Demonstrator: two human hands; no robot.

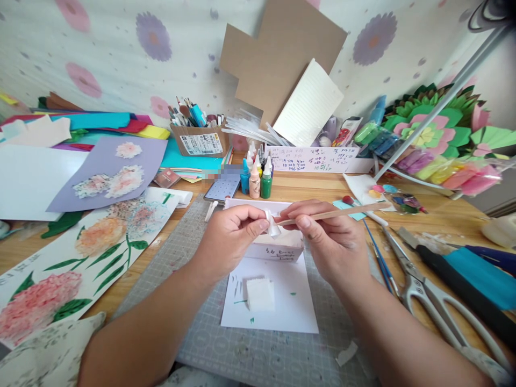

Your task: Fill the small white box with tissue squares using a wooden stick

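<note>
My left hand [231, 236] pinches a small curled piece of white paper [273, 224] between thumb and forefinger. Between the thumb and fingers of my right hand [332, 239] is a flat wooden stick [355, 211], its left end touching or very close to the white piece. Both hands are raised over a white paper box [284, 252] with handwriting on its front. A white sheet [292, 309] with green marks lies nearer to me, and a small white square pad [260, 294] rests on it.
A grey cutting mat [226, 349] covers the middle of the desk. Scissors [415, 279] and blue paintbrushes [379, 258] lie on the right. Paint bottles [255, 180] and a phone [223, 183] stand or lie behind the box. A flower painting [97, 258] is at left.
</note>
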